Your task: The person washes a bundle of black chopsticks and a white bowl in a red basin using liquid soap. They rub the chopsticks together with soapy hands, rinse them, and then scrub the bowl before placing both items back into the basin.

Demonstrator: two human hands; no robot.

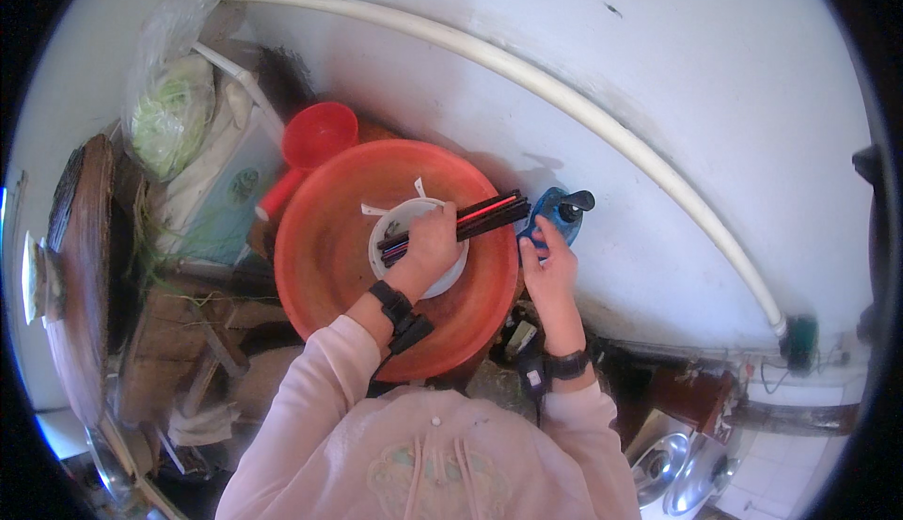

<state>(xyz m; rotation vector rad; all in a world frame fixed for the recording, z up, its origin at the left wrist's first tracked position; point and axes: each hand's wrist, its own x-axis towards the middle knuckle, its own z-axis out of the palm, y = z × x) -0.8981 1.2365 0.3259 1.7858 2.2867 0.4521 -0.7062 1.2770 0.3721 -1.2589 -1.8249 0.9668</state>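
Note:
My left hand (pixel 432 241) is closed around a bundle of dark chopsticks (pixel 494 211), with one bright red stick among them. The bundle lies slantwise above a white plastic tub (pixel 427 285), whose two white tabs stand out at its far side. That tub sits inside a wide orange-red plastic basin (pixel 324 294). To the right of the basin, my right hand (pixel 552 266) is at a blue bottle (pixel 557 213) with a black pump top. Its thumb and index finger are apart in front of the bottle; whether they grip it is unclear.
A red plastic dipper (pixel 321 132) rests by the basin's far left rim. Farther left are a plastic bag of green vegetables (pixel 173 114) and a wooden stool or frame (pixel 176 351). A pale pipe (pixel 522 72) runs along the wall. Metal lids (pixel 659 467) lie at lower right.

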